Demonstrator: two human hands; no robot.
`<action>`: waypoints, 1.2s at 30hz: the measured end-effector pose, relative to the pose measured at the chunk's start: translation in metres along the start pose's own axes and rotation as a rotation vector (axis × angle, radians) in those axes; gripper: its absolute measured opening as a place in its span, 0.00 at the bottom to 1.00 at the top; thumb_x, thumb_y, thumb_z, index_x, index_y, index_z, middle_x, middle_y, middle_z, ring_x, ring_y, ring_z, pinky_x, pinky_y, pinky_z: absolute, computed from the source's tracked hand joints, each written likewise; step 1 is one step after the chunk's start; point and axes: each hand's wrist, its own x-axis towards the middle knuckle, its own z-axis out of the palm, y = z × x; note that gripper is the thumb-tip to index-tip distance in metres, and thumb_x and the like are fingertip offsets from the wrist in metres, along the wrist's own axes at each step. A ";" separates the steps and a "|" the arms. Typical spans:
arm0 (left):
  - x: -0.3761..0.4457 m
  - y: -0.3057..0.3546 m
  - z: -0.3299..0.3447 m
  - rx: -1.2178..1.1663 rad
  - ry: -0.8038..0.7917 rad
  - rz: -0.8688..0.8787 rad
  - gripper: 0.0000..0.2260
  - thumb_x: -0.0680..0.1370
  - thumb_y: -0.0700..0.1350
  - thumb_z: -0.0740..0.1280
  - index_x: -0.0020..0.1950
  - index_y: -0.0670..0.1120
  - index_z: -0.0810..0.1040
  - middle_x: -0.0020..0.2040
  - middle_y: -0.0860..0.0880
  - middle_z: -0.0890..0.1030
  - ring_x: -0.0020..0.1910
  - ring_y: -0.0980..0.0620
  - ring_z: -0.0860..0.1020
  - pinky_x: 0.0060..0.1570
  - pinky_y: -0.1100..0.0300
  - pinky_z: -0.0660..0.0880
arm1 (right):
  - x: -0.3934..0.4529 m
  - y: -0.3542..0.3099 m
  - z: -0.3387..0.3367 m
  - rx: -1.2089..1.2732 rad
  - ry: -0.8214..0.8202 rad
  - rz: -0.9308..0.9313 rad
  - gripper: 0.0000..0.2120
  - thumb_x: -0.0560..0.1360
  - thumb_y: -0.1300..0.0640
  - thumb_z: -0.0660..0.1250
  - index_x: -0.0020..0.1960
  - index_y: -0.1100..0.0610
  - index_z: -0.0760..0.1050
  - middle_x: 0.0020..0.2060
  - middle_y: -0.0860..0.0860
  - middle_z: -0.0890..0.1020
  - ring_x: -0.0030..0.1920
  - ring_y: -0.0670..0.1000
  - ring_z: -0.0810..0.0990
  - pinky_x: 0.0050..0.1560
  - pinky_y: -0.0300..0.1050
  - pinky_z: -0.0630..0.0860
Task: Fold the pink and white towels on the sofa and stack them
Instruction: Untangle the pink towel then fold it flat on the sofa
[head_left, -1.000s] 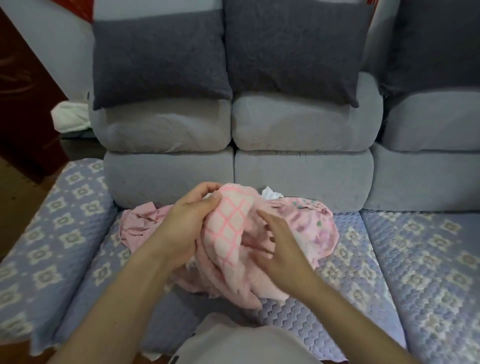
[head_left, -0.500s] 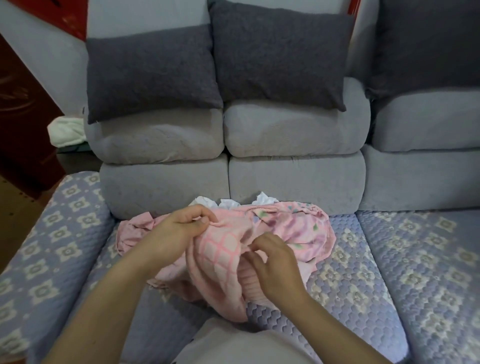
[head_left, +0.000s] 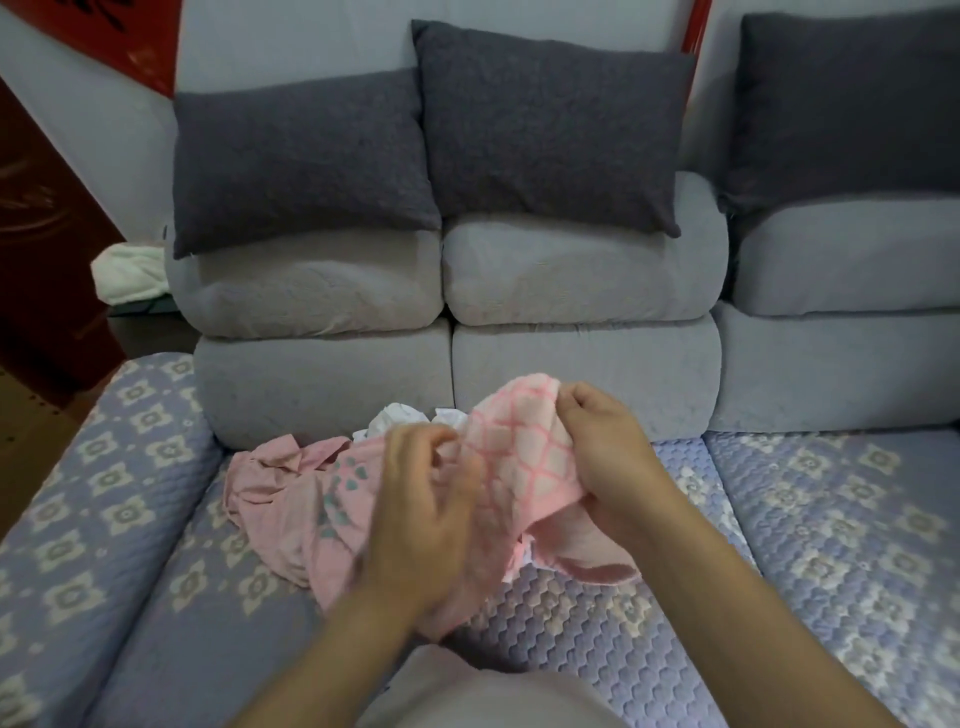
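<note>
- The pink checked towel (head_left: 524, 457) is crumpled, terry, with a darker pink lattice, and is raised over the sofa seat (head_left: 597, 613) near its back edge.
- Right hand (head_left: 610, 457) fingers pinch its upper edge.
- Left hand (head_left: 421, 514) is blurred; its curled fingers grip the towel's lower folds.
- A flowered pink cloth (head_left: 301, 499) and white towels (head_left: 400, 418) lie heaped behind.

A home living room is indicated by a grey sofa (head_left: 582, 364) with a quilted patterned seat cover (head_left: 831, 519). Dark grey cushions (head_left: 550, 130) are propped along the sofa's back, and crumpled towels (head_left: 291, 499) are heaped on its seat.
</note>
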 end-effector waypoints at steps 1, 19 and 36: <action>-0.013 0.008 0.008 -0.058 -0.064 0.035 0.14 0.78 0.58 0.67 0.56 0.51 0.71 0.53 0.53 0.71 0.50 0.55 0.74 0.48 0.62 0.73 | 0.003 -0.007 0.001 0.074 -0.009 0.038 0.13 0.83 0.56 0.61 0.49 0.66 0.75 0.37 0.58 0.78 0.38 0.54 0.77 0.38 0.50 0.75; 0.039 0.054 -0.035 -0.378 -0.339 -0.335 0.09 0.81 0.41 0.64 0.43 0.41 0.77 0.32 0.52 0.76 0.33 0.54 0.73 0.34 0.61 0.68 | -0.014 0.055 0.005 -0.823 -0.236 -0.601 0.23 0.73 0.44 0.68 0.66 0.41 0.67 0.57 0.39 0.71 0.59 0.39 0.70 0.57 0.34 0.71; -0.038 -0.110 -0.019 0.657 -0.507 -0.494 0.06 0.74 0.42 0.63 0.39 0.52 0.74 0.45 0.49 0.81 0.45 0.45 0.81 0.43 0.55 0.77 | 0.030 0.023 -0.064 -0.206 0.635 -0.291 0.16 0.70 0.67 0.54 0.45 0.50 0.76 0.42 0.45 0.78 0.42 0.46 0.75 0.39 0.42 0.70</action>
